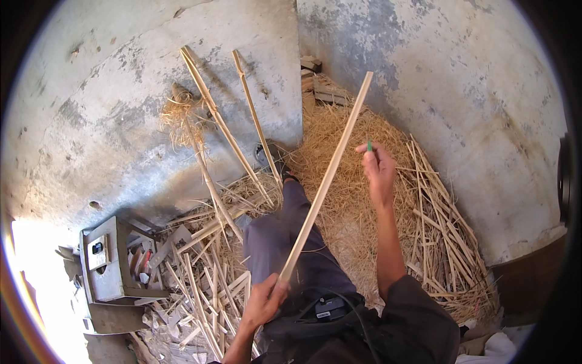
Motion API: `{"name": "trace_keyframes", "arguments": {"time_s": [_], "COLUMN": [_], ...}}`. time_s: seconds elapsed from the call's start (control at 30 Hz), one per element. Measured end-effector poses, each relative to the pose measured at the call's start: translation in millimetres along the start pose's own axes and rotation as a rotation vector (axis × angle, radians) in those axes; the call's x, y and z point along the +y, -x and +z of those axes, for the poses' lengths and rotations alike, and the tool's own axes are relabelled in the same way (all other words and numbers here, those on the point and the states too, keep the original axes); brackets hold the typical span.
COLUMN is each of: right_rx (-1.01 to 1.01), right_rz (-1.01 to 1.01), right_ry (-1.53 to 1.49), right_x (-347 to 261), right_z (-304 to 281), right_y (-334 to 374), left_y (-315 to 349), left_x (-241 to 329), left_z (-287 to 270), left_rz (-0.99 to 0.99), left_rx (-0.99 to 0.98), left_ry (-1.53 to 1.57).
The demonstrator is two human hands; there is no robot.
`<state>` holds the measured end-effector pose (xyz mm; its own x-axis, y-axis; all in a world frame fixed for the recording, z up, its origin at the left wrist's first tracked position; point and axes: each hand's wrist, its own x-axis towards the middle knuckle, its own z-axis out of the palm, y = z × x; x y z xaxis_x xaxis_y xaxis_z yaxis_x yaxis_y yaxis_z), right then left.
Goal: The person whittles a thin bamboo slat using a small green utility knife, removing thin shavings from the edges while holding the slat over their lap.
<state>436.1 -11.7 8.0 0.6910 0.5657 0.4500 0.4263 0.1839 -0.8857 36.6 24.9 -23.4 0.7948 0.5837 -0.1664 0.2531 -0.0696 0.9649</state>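
The bamboo strip slants above my leg, lower end clasped in my left hand — probably light, stiff but springy, edges splintery; grip its flat faces near one end. My right hand, forearm extended, pinches a small green item — kind unclear — toward the straw pile's right edge.

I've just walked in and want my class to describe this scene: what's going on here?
A person holds a long pale strip near its lower end in the left hand, so it slants up and away. The right hand pinches a small green object, too small to identify, beside the strip. Curly shavings cover the floor ahead, more cut strips lie in a heap to the right, and sticks lean on the wall.
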Motion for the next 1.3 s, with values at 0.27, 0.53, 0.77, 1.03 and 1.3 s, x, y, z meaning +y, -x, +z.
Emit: {"name": "trace_keyframes", "arguments": {"time_s": [0.27,0.53,0.77,1.03,1.3], "right_rx": [-0.222,-0.223,-0.153,-0.312,-0.236], "right_rz": [0.274,0.254,-0.003,-0.467,-0.59], "right_ry": [-0.323,-0.345,-0.369,0.257,0.352], "right_x": [-52,-78,-76,-77,-77], "right_z": [45,58,53,45,49], "right_y": [36,52,62,68,72], "left_y": [-28,-73,-82,-72,-69], "left_x": [14,62,74,83,94], "left_z": [-21,0,11,2,0], "left_rz": [-0.085,0.263,0.09,0.083,0.086], "left_rx": [-0.167,-0.03,-0.007,0.064,0.06], "left_ry": [-0.163,0.012,0.229,0.197,0.199]}}
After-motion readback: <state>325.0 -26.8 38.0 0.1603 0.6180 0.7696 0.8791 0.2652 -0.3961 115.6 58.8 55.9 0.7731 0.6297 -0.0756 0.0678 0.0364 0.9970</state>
